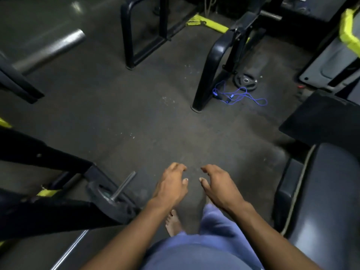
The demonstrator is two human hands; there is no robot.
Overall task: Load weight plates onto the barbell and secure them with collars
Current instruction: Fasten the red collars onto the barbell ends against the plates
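Over the dark gym floor (136, 114) | left hand (171, 184) and right hand (220, 186) side by side, fingers loosely curled, holding nothing | weight plate (245, 82) flat by black frame leg (208, 75), well ahead | blue cord (239, 96) beside it

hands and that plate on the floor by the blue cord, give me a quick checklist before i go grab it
1. Left hand free: ok, fingers loosely curled, holding nothing.
2. Right hand free: ok, also holding nothing.
3. Plate reachable: not ok, it lies flat well ahead of both hands, beside a black frame leg.
4. Path: not ok, the blue cord sprawls on the floor just in front of the plate.
5. Footing: not ok, the visible foot is bare.
6. Collars on hand: cannot tell, none visible.
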